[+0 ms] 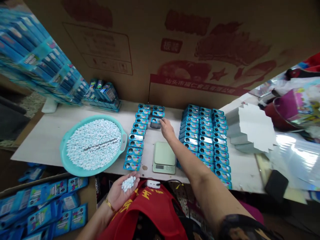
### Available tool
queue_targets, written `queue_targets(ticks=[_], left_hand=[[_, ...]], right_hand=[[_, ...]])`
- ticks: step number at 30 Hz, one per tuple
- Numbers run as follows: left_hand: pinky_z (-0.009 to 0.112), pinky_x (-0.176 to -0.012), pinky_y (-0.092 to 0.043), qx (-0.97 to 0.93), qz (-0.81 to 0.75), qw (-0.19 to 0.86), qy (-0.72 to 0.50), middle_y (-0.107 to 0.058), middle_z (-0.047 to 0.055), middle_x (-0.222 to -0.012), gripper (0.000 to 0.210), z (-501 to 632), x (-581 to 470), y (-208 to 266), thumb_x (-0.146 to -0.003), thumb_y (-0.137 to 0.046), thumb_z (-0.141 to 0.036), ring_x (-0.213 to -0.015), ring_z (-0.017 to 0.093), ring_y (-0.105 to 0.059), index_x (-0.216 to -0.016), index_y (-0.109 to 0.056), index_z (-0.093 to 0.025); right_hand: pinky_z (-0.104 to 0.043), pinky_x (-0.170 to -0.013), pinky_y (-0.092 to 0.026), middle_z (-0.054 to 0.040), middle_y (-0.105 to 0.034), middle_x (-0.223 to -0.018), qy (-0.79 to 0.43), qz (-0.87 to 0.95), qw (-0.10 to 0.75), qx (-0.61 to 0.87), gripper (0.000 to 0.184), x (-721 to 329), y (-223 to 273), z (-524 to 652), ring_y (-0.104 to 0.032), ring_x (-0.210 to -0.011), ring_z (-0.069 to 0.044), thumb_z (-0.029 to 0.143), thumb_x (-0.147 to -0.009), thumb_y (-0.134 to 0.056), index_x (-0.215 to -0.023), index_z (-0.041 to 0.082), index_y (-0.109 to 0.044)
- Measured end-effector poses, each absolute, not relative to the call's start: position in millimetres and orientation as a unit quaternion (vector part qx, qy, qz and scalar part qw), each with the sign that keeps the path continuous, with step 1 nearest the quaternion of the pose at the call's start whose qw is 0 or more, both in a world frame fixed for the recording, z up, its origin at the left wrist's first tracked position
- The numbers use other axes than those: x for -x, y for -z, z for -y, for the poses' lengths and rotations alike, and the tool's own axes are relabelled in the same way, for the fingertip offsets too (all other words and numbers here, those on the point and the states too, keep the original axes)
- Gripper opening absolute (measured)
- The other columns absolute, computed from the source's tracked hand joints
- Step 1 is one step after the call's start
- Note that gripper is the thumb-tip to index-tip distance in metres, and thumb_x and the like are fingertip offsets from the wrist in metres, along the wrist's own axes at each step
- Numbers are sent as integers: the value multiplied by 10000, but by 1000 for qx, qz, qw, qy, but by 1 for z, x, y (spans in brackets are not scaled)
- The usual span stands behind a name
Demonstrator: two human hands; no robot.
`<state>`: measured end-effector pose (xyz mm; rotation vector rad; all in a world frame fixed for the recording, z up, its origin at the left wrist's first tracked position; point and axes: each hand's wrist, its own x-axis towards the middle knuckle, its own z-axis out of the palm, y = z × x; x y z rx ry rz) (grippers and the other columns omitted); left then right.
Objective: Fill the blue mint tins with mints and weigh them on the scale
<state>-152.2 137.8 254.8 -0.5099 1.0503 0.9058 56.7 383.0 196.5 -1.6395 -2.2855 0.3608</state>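
My left hand [126, 186] lies palm up at the table's front edge, cupped around a small pile of white and pale blue candies [128, 184]. My right hand [167, 128] reaches forward, its fingers closed at the right side of a small blue tin [155, 122]. That tin is the nearest one in a short column. Left of it runs a longer column of blue tins [135, 150]. A pale green kitchen scale [164, 155] sits below my right forearm. To the left, a turquoise basin [64, 156] is full of the same candies, with a thin metal strip [100, 144] on top.
Rows of blue tins [206, 140] stand right of my forearm, beside a stack of white card [252, 128]. A big cardboard carton [140, 60] walls off the back. Wrapped blue packs [32, 60] rise at left; a box of blue packets [42, 213] is below.
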Motion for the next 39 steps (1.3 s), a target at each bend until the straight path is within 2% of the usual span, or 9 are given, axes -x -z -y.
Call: queue_targets(ticks=[5, 8, 11, 16, 21, 27, 30, 33, 39], left_hand=[[314, -701, -538, 221, -472, 761, -387, -652, 163, -916, 367, -146, 151, -250, -795, -418, -88, -834, 227, -634, -1156, -481, -76], [307, -713, -534, 200, -474, 775, -367, -646, 176, -935, 338, -151, 147, -245, -797, -420, -95, -856, 227, -627, -1123, -505, -66], [302, -734, -526, 171, -468, 796, -343, -637, 188, -959, 297, -154, 139, -243, -794, -435, -98, -883, 227, -618, -1071, -534, -55], [305, -765, -515, 140, -456, 812, -337, -642, 187, -942, 254, -153, 127, -245, -783, -463, -97, -888, 228, -615, -1011, -560, -40], [312, -759, -516, 144, -452, 811, -342, -647, 176, -929, 240, -148, 123, -244, -791, -450, -104, -876, 224, -619, -995, -567, -53], [309, -762, -513, 155, -444, 802, -368, -643, 188, -927, 225, -145, 120, -248, -789, -453, -103, -900, 229, -610, -968, -573, -37], [311, -751, -518, 161, -445, 796, -378, -644, 185, -926, 222, -141, 124, -250, -794, -444, -106, -892, 225, -613, -959, -579, -46], [305, -751, -519, 163, -443, 788, -396, -644, 183, -929, 227, -137, 132, -251, -794, -436, -102, -894, 221, -613, -958, -582, -46], [331, -800, -501, 161, -443, 786, -401, -638, 184, -953, 233, -138, 138, -246, -786, -426, -86, -939, 234, -593, -951, -585, -41]], right_hand=[[-361, -851, -383, -92, -511, -1063, -79, 802, 183, 563, 266, -137, -221, -294, -435, -1002, -207, 207, -835, -411, -1063, 173, -544], [-352, -772, -392, -70, -541, -944, -91, 810, 96, 571, 193, -176, -236, -228, -465, -888, -205, 300, -808, -493, -930, 201, -605], [-349, -699, -383, -77, -539, -948, -74, 805, -5, 589, 159, -190, -232, -188, -454, -851, -220, 300, -759, -566, -885, 218, -615], [-365, -714, -350, -83, -517, -1059, -25, 801, -37, 598, 135, -185, -224, -171, -417, -931, -238, 181, -800, -483, -768, 214, -610], [-384, -792, -317, -78, -452, -1179, -28, 843, -12, 536, 140, -151, -257, -176, -373, -1021, -251, 154, -790, -473, -814, 196, -604], [-338, -707, -334, -99, -537, -983, -74, 890, -60, 446, 176, -86, -262, -215, -449, -862, -202, 131, -804, -437, -806, 166, -610], [-338, -744, -349, -91, -542, -1076, -91, 885, -31, 455, 163, -85, -253, -220, -461, -924, -211, 208, -819, -470, -891, 185, -614], [-350, -788, -368, -81, -533, -1151, -111, 852, 37, 510, 262, -113, -247, -215, -468, -982, -224, 321, -811, -504, -1032, 202, -581], [-370, -822, -388, -80, -584, -1071, -122, 811, 129, 558, 263, -163, -243, -204, -506, -978, -220, 292, -821, -487, -1037, 182, -588]])
